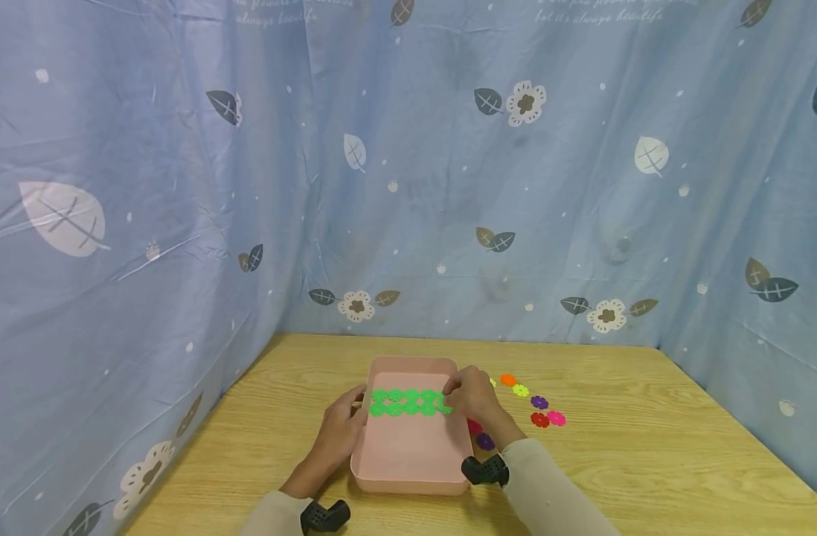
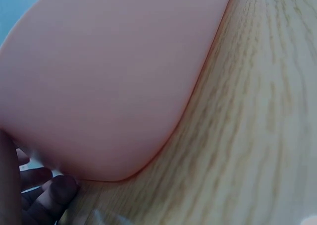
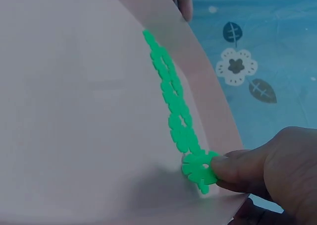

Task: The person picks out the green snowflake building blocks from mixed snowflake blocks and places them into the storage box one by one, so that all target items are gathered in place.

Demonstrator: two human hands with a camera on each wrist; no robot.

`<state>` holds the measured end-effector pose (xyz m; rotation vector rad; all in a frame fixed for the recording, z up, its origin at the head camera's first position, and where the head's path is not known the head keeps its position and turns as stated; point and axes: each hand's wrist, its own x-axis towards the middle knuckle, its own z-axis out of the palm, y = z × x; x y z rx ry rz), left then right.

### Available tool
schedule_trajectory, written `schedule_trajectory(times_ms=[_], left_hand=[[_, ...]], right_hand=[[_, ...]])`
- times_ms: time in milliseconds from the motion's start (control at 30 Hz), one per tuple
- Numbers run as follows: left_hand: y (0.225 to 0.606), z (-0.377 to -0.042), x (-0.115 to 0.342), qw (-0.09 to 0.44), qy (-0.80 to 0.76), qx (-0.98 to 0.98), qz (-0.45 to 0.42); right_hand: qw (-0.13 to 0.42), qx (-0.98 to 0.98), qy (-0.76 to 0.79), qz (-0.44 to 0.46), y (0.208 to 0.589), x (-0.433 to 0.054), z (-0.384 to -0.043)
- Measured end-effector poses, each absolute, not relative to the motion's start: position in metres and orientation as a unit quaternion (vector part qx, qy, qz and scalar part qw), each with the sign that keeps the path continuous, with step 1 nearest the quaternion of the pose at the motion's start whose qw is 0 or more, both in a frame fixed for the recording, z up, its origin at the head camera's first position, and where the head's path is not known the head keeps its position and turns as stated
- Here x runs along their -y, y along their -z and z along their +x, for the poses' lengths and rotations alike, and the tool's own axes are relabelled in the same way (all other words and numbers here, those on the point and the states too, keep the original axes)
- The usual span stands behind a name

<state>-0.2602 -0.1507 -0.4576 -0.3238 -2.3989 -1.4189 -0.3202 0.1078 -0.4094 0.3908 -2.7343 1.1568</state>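
Observation:
A pink rectangular tray [image 1: 411,454] lies on the table, with two rows of green flower-shaped slotted discs [image 1: 403,403] side by side across its far half. My right hand [image 1: 474,393] reaches over the tray's right wall. Between thumb and fingers it pinches a green flower-shaped disc [image 3: 195,168] at the near end of the rows, as the right wrist view shows. On the left, my left hand [image 1: 344,426] holds the tray by its side wall. Its fingers [image 2: 62,188] show beside the wall in the left wrist view; the palm is mostly hidden.
To the right of the tray lie loose flower discs: orange [image 1: 508,380], yellow [image 1: 520,390], red [image 1: 539,420] and pink [image 1: 556,418]. A purple disc [image 1: 485,442] sits close by the tray, under the right forearm. A blue patterned curtain [image 1: 435,186] hangs behind the wooden table [image 1: 649,447].

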Motion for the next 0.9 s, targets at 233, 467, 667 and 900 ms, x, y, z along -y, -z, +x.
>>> schedule_trajectory(times_ms=[233,467,667,900], left_hand=[[0.4570,-0.2598,0.1503,0.165,0.502,0.841,-0.114],[0.4571,-0.2596,0.1512,0.163,0.502,0.842,-0.113],[0.4567,-0.2598,0.1512,0.167,0.499,0.843,-0.111],[0.4569,-0.2603,0.1512,0.167,0.497,0.844,-0.109]], right_hand=[[0.085,0.920,-0.352,0.153,0.4084,-0.1089,-0.3192],[0.069,0.929,-0.329,0.155,0.4035,-0.1084,-0.3187],[0.075,0.931,-0.324,0.149,0.4043,-0.1055,-0.3214],[0.074,0.937,-0.324,0.104,0.4100,-0.1057,-0.3271]])
